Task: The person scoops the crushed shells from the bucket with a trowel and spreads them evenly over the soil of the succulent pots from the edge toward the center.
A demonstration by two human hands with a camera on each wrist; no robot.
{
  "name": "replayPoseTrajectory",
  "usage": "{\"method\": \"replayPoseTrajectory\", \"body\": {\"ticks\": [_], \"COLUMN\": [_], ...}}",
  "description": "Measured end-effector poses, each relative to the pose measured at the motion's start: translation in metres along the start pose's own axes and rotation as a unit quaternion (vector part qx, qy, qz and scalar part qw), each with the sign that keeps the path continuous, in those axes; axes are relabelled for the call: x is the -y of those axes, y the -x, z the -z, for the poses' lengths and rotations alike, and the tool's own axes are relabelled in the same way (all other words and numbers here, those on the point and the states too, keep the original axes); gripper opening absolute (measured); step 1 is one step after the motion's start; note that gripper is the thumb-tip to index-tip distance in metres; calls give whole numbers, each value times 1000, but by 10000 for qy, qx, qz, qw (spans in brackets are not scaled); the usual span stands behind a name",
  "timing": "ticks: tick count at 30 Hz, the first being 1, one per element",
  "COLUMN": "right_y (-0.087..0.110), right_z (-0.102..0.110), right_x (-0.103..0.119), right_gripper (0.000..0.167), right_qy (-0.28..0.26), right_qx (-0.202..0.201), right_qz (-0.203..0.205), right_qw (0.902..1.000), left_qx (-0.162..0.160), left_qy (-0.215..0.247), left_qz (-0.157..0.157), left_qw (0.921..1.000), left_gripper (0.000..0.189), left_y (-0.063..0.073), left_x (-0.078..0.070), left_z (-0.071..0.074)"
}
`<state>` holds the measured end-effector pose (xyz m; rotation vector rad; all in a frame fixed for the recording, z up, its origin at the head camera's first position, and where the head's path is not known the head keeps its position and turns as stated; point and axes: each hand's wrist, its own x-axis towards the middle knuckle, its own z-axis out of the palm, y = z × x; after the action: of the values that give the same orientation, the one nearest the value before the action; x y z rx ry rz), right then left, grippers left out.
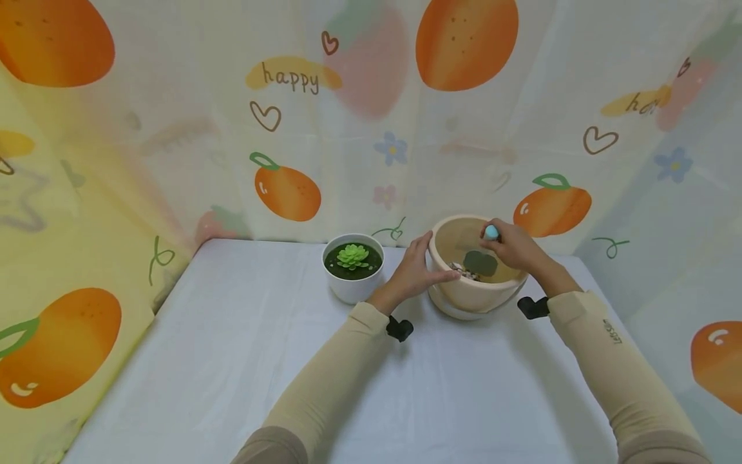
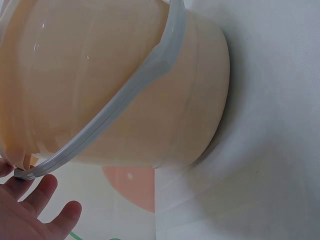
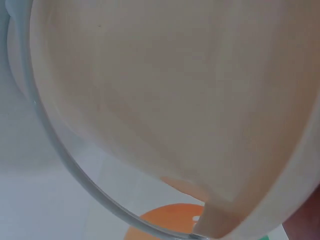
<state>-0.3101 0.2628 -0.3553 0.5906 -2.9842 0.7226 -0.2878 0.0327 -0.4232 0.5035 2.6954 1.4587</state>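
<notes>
A beige bucket [image 1: 475, 296] with a pale handle [image 2: 115, 107] stands upright on the table. My right hand [image 1: 513, 245] is over its right rim and grips a tool by its light blue handle [image 1: 491, 232]. The tool's dark green rounded head [image 1: 480, 263] is inside the bucket, beside small whitish and brown bits [image 1: 466, 273]; its exact kind cannot be told. My left hand [image 1: 414, 272] rests against the bucket's left side, thumb stretched along the rim. In the left wrist view its fingers are spread near the handle's joint. The right wrist view shows mostly bucket wall, the tool hidden.
Left of the bucket stands a white pot [image 1: 350, 290] holding a green succulent [image 1: 353, 256] in dark soil, close to my left hand. A white cloth covers the table [image 1: 232, 361]. Fruit-patterned curtains [image 1: 359, 161] hang behind and at both sides.
</notes>
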Motion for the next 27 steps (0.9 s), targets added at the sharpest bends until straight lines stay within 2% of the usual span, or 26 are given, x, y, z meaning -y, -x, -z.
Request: {"method": "replayPoseTrajectory", "body": {"ticks": [6,13,18,24,27], "right_y": [2,4,5,4,2], "right_z": [3,5,6,4,-2], "right_x": [0,-4,-4,-1,1], "right_gripper": [21,23,27,29,30], "right_qy": [26,2,-146,-567,-1324], "right_qx": [91,-276,-328,-563,-614], "right_qz": [-310,-505,-812,-1383,-1781], "right_qw": [9995,9983,9961,9872,9731], "left_qx": [26,36,22,-7,-3], "left_qy": [-33,-1,3,21,53], "left_qz": [31,49,34,6,8], "left_qw": [10000,10000,10000,10000,10000], "left_gripper": [109,109,109,108,108], "left_y": [0,-2,0,0,0], "left_x": [1,2,0,-1,0], "left_z": [1,0,0,0,0]}}
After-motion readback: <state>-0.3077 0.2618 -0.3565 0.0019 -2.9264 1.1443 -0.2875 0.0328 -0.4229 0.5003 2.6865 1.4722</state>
